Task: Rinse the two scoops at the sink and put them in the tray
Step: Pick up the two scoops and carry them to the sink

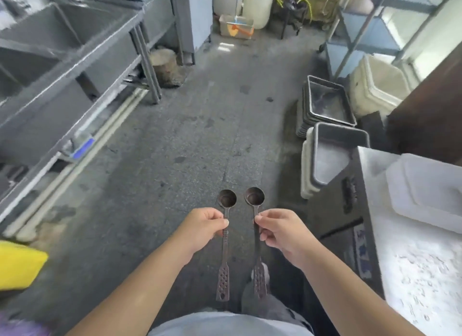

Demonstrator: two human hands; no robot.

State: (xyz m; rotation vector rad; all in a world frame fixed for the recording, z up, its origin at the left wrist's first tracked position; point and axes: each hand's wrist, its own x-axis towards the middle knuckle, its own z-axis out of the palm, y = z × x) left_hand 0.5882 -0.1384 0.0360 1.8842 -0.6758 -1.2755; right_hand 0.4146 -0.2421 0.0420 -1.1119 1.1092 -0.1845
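Your left hand (203, 227) pinches the left scoop (225, 232) by its upper handle, and your right hand (281, 232) pinches the right scoop (255, 225) the same way. Both bowls point away from you, side by side, perforated handle ends hanging back over the floor (175, 135). The steel sink (45, 68) stands well apart, ahead to your left.

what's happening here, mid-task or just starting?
Looks early. A person stands in a kitchen aisle holding two dark long-handled scoops, one per hand: the left hand pinches the left scoop by its handle, and the right hand does the same with the right scoop. Both bowls point forward and look dark inside. The steel sink is off to the left, not yet reached. Stacked trays sit on the floor to the right.
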